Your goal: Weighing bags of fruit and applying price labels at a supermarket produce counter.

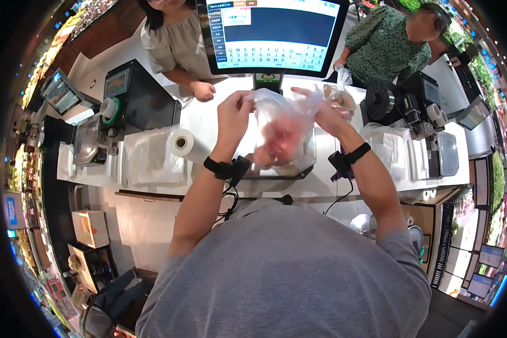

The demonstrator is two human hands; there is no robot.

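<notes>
A clear plastic bag of reddish produce (pixel 279 137), blurred, is in front of me over the scale's plate (pixel 302 167). With bent fingers my left hand (pixel 236 107) pinches the bag's upper left edge. My right hand (pixel 327 114) is at the bag's upper right side, partly behind the film; its thumb and fingers are hard to make out there. Whether the bag rests on the plate cannot be told. Just beyond stands a touch screen (pixel 274 36) with a keyboard display.
A roll of plastic bags (pixel 190 145) and flat clear bags (pixel 154 156) lie to the left, more bags (pixel 386 148) to the right. Black bag-sealing machines (pixel 135 101) flank the counter. Across it are two people, one holding a knotted bag of produce (pixel 342 99).
</notes>
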